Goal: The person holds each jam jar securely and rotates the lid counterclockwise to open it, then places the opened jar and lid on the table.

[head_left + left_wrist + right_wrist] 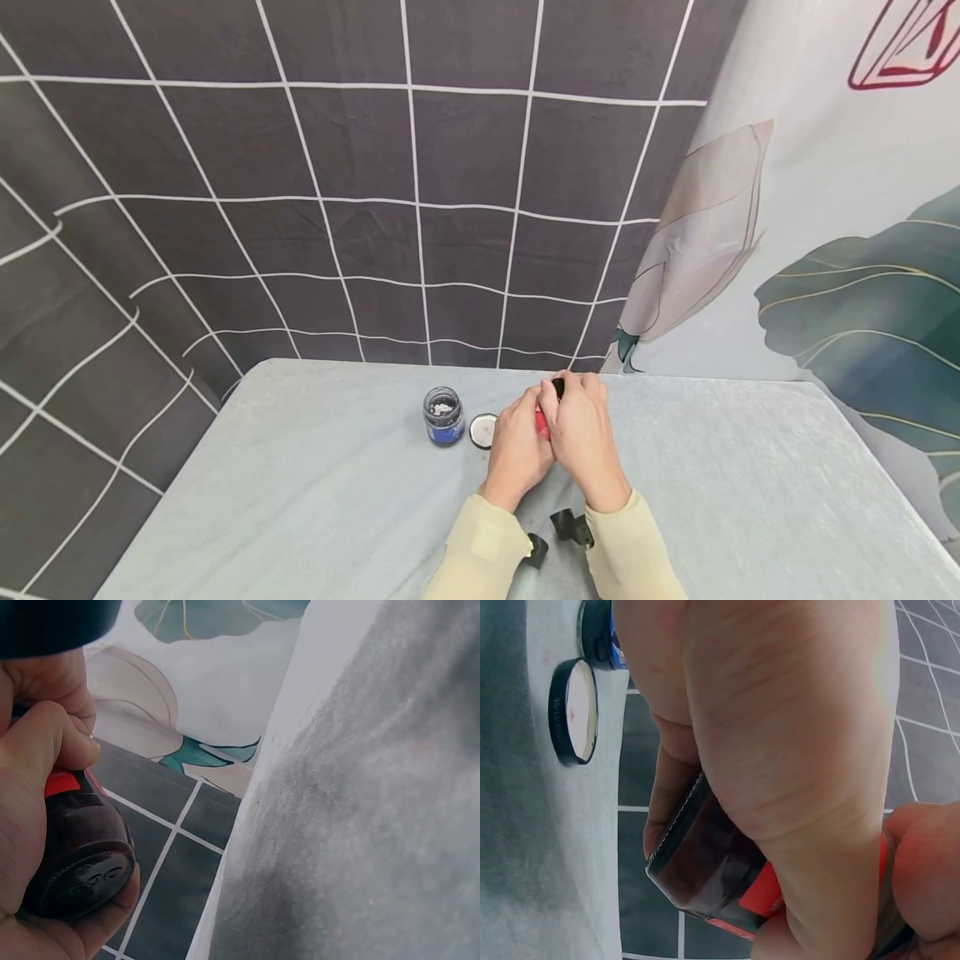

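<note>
Both hands meet around a dark glass jar with a red label (542, 423), above the back part of the table. My left hand (517, 450) grips the jar's body, fingers wrapped about it. The jar is tilted, and its embossed base (90, 881) faces the left wrist camera. Around the jar's black top (558, 387) my right hand (587, 437) has its fingers curled; they hide most of that end. Left of the hands, an open jar with a blue label (446, 432) stands upright, something white inside. Beside it a round lid (483, 431) lies white inner side up.
A pale grey cloth covers the table (300, 475). Behind it hangs a dark curtain with white grid lines (360, 150), and a leaf-patterned curtain (862, 317) is at the right. Black wrist mounts (572, 527) stick out from the sleeves.
</note>
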Available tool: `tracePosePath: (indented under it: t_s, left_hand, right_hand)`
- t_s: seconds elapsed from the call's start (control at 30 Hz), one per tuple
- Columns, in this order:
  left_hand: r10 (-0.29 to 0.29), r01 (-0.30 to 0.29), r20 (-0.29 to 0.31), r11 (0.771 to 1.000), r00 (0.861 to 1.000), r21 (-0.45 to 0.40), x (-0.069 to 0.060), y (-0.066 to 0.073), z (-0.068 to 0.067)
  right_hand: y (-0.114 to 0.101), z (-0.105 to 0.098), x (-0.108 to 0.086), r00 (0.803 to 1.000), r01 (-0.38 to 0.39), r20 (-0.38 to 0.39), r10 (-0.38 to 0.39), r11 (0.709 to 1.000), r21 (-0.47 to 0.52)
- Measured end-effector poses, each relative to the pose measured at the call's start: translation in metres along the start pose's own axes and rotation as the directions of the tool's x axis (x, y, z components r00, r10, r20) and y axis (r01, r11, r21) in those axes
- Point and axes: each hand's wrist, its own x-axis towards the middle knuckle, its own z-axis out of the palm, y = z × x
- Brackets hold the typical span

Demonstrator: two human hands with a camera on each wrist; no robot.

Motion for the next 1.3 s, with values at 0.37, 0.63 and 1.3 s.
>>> tracePosePath:
  t_s: [0.37,0.63,1.3]
  left_hand:
    - [-0.024,0.024,0.019,1.000,1.000,-0.019,0.0013,0.0008,-0.0018]
    - [-0.025,0.026,0.029,0.999,0.999,-0.030,0.0014,0.0000,-0.0018]
    - [-0.021,0.022,0.029,0.999,0.999,-0.042,0.0010,0.0005,-0.0026]
  right_hand:
    - [0.0008,0.0000,0.0002,0.999,0.034,-0.007,-0.034,0.999,0.001]
    - [0.0012,-0.0004,0.0001,0.999,0.047,-0.008,-0.047,0.999,0.000]
    - [0.0023,-0.0008,0.0004,0.997,0.073,-0.010,-0.073,0.997,0.003]
